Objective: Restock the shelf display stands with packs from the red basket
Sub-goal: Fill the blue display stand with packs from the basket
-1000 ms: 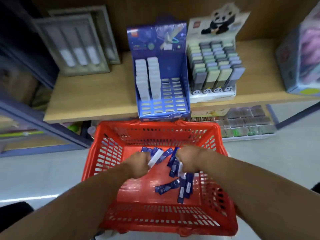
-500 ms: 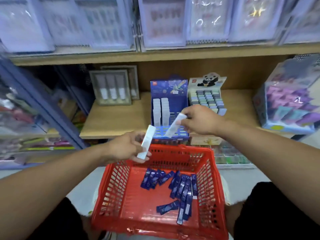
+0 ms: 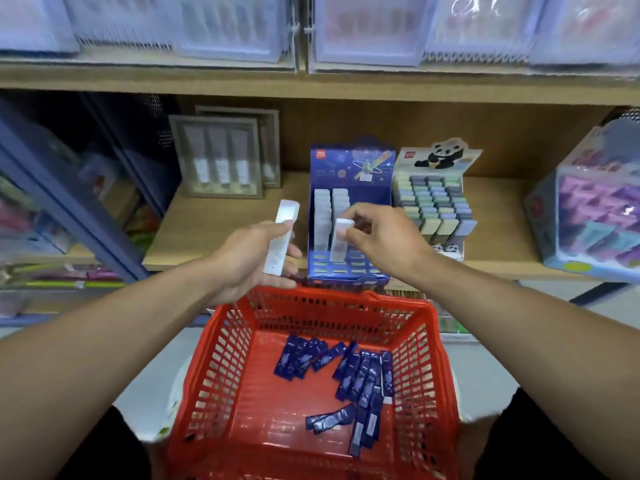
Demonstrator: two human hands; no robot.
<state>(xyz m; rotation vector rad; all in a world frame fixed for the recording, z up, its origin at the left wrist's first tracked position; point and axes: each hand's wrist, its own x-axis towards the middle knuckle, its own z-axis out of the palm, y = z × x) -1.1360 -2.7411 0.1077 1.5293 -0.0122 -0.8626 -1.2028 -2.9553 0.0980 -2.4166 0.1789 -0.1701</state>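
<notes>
Head view: my right hand [image 3: 384,237] pinches a white plastic pack [image 3: 339,239], tipped to slot into the blue cardboard stand [image 3: 349,168].
Left: my left hand [image 3: 252,261] grips a spare white pack [image 3: 281,237], ready.

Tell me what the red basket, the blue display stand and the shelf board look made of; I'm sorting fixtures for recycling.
Red basket: moulded plastic, glossy, with slotted lattice walls. Blue display stand: probably printed cardboard, with a flat folded header panel and matte print. Shelf board: wood-look, pale grain pattern and smooth; whether solid wood or laminate cannot be told.
</notes>
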